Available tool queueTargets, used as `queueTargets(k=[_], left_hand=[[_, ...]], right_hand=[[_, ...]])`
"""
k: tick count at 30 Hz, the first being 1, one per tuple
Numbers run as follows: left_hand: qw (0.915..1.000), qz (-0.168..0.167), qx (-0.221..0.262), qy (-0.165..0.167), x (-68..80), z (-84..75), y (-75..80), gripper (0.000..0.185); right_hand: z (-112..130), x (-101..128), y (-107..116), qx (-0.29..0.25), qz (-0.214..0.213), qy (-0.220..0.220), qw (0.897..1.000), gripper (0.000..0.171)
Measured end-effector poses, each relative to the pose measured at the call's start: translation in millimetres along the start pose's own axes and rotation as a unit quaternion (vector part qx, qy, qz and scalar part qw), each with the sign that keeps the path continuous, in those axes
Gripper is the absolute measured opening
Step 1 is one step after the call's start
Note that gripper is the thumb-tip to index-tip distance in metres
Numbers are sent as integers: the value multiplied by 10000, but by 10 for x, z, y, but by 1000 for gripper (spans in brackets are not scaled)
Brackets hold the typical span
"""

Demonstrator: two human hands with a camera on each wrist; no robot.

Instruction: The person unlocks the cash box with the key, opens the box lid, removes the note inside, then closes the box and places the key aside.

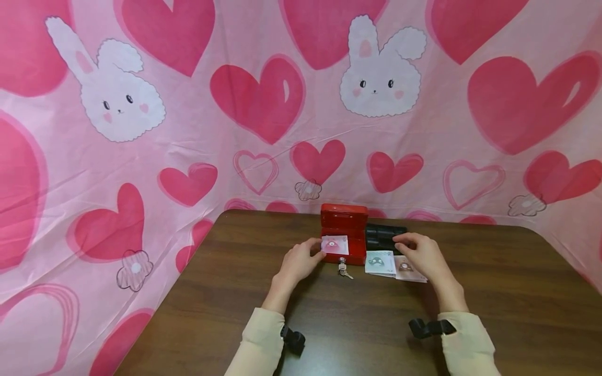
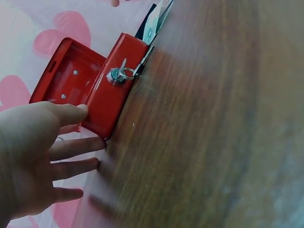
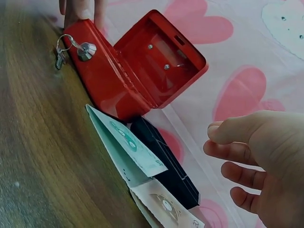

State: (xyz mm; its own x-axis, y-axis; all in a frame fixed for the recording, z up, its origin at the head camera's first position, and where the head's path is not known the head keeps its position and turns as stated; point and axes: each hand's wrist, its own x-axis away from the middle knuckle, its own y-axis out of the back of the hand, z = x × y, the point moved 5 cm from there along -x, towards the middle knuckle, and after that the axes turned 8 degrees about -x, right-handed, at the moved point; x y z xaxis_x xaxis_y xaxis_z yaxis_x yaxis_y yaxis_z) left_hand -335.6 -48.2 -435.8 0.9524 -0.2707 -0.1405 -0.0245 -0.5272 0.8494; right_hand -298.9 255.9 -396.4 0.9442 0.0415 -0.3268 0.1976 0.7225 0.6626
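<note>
A little red box (image 1: 343,235) sits open in the middle of the brown tabletop (image 1: 235,292), with a key (image 1: 343,267) in its lock. The left hand (image 1: 298,261) touches the box's left side with loose fingers. The right hand (image 1: 420,253) hovers loose over the cards (image 1: 380,262) and black tray (image 1: 383,233) just right of the box, holding nothing.

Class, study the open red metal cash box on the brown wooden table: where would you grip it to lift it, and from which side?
Grip the red metal cash box by its low base, at the two short ends, from above; the upright hinged lid would swing, and the keys hang at the front.
</note>
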Motion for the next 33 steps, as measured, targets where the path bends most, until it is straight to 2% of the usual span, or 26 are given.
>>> queueTargets(k=[4,14,21,28,33], left_hand=[[10000,-23,35,40,4,11,5,45],[9998,-105,150,57,-15,55,-4,44],[9998,-57,168,66,-31,44,-54,48],[9999,-140,-38,64,-48,24,-66,50],[9997,-170,-201,23,-64,-2,-68,50]], right_hand=[[24,-20,-14,-114,-39,72,9999,23],[142,-96,-214,-621,65,199,9979,28],[233,-147,-391,-699,304,173,9969,26],[319,-308,-550,-658,615,165,9958,27],[388,-391,-606,-624,727,327,9949,27]])
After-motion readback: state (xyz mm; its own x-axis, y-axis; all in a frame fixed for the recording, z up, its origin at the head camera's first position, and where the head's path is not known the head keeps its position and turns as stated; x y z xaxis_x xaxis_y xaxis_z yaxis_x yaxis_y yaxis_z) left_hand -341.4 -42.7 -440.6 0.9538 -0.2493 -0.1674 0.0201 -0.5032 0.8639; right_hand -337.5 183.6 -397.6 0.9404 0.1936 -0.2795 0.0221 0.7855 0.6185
